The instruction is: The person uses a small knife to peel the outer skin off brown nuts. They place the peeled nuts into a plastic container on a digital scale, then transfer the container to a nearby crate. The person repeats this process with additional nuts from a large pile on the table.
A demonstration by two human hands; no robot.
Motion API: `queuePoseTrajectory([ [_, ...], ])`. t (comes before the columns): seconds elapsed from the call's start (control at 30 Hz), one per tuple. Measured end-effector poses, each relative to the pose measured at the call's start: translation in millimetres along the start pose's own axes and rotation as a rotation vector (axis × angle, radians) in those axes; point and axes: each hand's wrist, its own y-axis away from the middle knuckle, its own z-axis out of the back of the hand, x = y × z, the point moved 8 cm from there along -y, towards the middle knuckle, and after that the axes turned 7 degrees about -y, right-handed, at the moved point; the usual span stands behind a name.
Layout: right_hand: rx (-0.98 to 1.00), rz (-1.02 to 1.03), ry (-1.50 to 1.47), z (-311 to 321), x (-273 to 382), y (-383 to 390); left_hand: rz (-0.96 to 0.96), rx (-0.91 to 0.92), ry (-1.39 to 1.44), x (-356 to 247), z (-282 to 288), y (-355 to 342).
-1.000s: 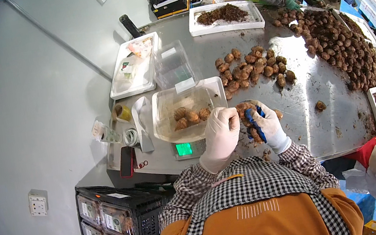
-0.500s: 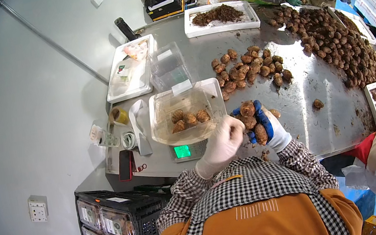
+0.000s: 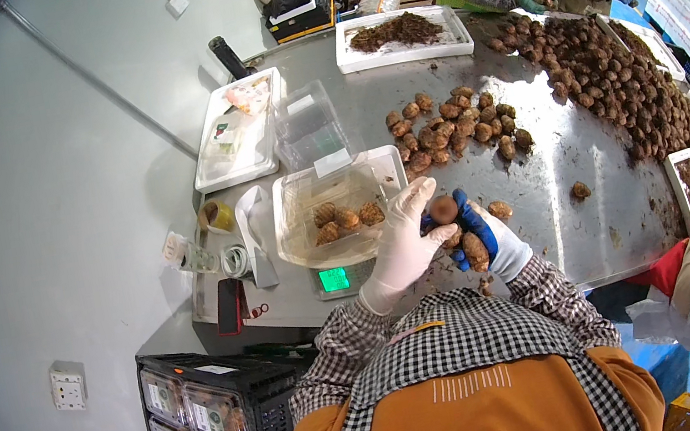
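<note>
My left hand (image 3: 399, 247), in a white glove, is open, with thumb and fingers spread beside a round brown taro corm (image 3: 444, 210). My right hand (image 3: 495, 237), in a blue-palmed glove with a white cuff, is closed around several taro corms, one of them hanging low (image 3: 475, 253). Just left of my hands stands a clear plastic box (image 3: 299, 244) with several taro corms (image 3: 346, 217) in it, within a white tray (image 3: 399, 165). Below the tray a scale's green display (image 3: 334, 280) glows.
Loose taro corms (image 3: 459, 127) lie beyond my hands, with a large heap (image 3: 619, 93) at right. White foam trays (image 3: 405, 57), a tape roll (image 3: 219, 216) and a phone (image 3: 231, 307) are on the metal table. Co-workers stand at far right and near right; a black crate (image 3: 259, 406) is lower left.
My left hand has opened from a pinch near the corms, its fingers now spread upward. The top corm in my right hand has shifted slightly left and down.
</note>
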Motion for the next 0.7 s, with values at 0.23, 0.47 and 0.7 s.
queuePoseTrajectory([
  [0.23,-0.053,0.244,0.586,-12,31,6,0.138,0.022,0.324,14,3,4],
  [0.47,-0.211,0.846,1.013,-56,79,34,0.108,0.045,0.135,29,10,5],
  [0.7,-0.170,0.839,1.268,-69,82,32,0.043,0.106,-0.009,21,15,7],
])
